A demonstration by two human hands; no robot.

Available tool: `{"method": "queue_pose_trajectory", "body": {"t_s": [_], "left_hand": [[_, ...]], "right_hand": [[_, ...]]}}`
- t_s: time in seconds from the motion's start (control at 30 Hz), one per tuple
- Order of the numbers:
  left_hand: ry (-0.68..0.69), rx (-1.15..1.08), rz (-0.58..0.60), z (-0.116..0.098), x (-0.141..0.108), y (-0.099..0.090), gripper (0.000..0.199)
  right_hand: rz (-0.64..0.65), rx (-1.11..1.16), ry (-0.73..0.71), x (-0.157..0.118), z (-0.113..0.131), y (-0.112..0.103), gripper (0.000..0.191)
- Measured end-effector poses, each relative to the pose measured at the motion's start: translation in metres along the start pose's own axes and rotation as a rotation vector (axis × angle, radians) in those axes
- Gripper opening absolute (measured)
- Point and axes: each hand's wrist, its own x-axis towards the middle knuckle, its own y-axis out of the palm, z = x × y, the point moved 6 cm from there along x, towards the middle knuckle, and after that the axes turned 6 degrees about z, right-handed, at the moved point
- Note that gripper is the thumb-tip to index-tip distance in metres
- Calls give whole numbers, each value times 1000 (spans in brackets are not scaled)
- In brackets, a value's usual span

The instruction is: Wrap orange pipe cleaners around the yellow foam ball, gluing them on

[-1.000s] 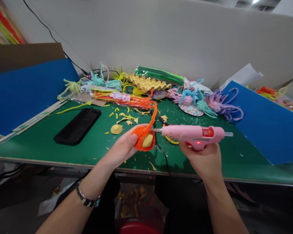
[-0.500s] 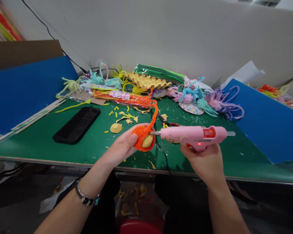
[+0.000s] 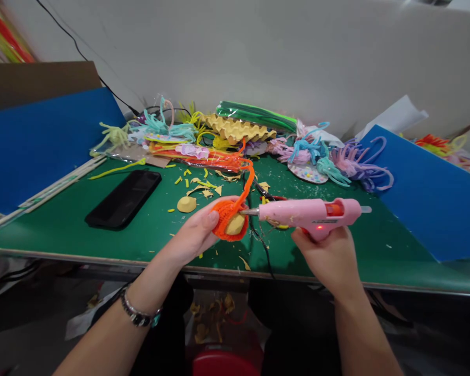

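My left hand (image 3: 198, 230) is closed on a cup-shaped piece wound from orange pipe cleaner (image 3: 221, 222), thumb on its near-left side. A tan cardboard piece (image 3: 235, 224) shows in its middle, and a loose orange tail rises from it toward the back. My right hand (image 3: 331, 258) grips the handle of a pink glue gun (image 3: 293, 211) whose red light is lit. The gun's metal nozzle points left and meets the right upper edge of the orange piece. Left of the piece, a round tan cardboard piece (image 3: 187, 204) lies on the green table.
A black phone (image 3: 123, 199) lies at the left. Blue boards (image 3: 431, 198) stand at both sides. Along the wall are an egg carton (image 3: 235, 128), bagged green pipe cleaners (image 3: 254, 116) and pastel pipe-cleaner bundles (image 3: 305, 149). Yellow snippets and a black cable (image 3: 264, 248) lie near my hands.
The glue gun has tilted slightly, its rear end rising and shifting a little left. Its nozzle stays at the orange piece, which my left hand still holds in nearly the same place.
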Motion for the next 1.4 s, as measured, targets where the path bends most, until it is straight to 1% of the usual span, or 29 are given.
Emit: {"method": "queue_pose_trajectory", "body": {"t_s": [0.23, 0.43, 0.67, 0.77, 0.93, 1.07, 1.17, 1.27, 1.4], "left_hand": [[5, -26, 5, -1, 0, 0, 38], [20, -25, -6, -1, -1, -2, 39], [0, -35, -21, 0, -1, -5, 44], [-2, -38, -49, 0, -1, -7, 48], [-5, -75, -103, 2, -1, -8, 45], [-9, -74, -95, 2, -1, -9, 45], [-6, -69, -83, 2, -1, -10, 45], [1, -70, -94, 2, -2, -12, 46], [5, -60, -93, 1, -1, -11, 46]], "right_hand": [[18, -26, 3, 4, 5, -2, 10], [12, -32, 29, 5, 4, -3, 7], [36, -55, -42, 7, 8, -4, 7], [43, -57, -70, 7, 10, -4, 6], [50, -80, -76, 8, 11, -4, 8], [59, -90, -95, 8, 13, -4, 8], [63, -92, -103, 8, 12, -3, 5], [59, -116, -104, 5, 8, -3, 7], [15, -170, -85, 1, 1, -2, 10]]}}
